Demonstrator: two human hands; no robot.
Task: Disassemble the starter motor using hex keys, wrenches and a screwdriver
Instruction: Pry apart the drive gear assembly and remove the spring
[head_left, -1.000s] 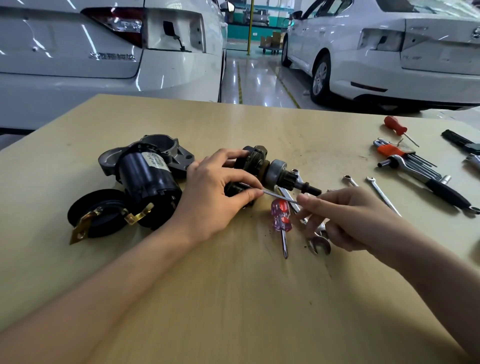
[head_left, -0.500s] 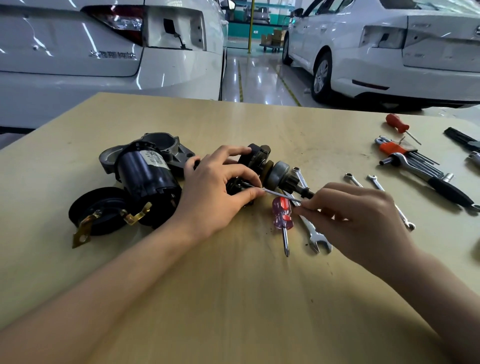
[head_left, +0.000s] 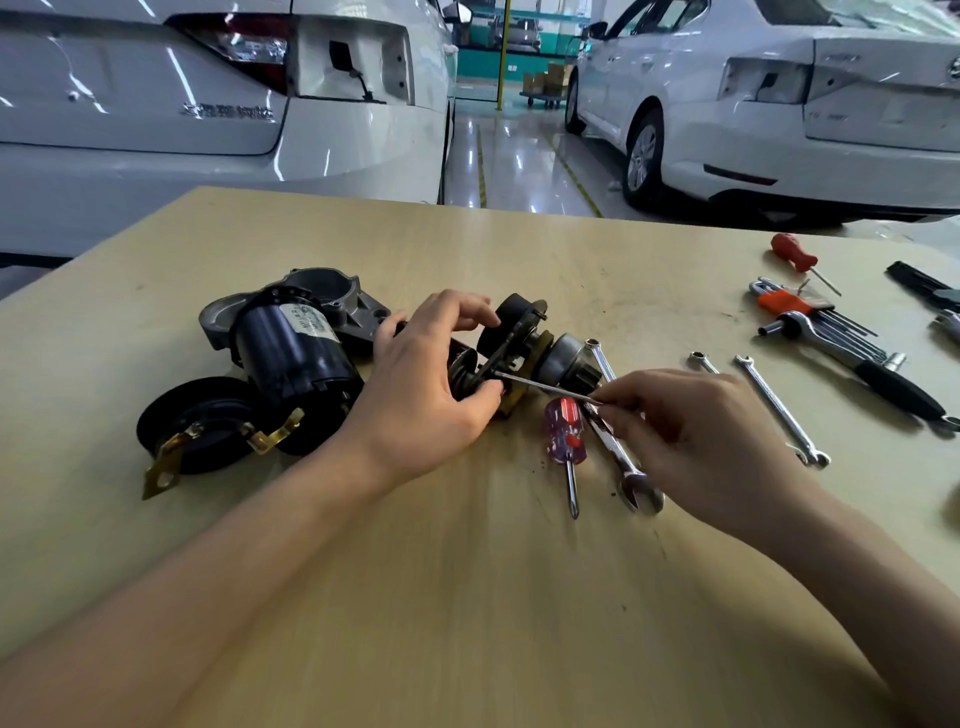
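Workshop floor with two white cars behind a pale wooden table (head_left: 467, 597).

Head view, placed against the armature assembly (head_left: 514, 348):
- My left hand (head_left: 421, 395) grips its near end.
- My right hand (head_left: 696, 441), to its right, pinches a thin steel pin (head_left: 545, 387), tip at the assembly.
- Motor housing (head_left: 291, 348) lies to its left.
- Screwdriver (head_left: 566, 431) lies just before it.

Change: right hand has drawn closer; I judge the pin is going in to pry.

Containers: none seen.
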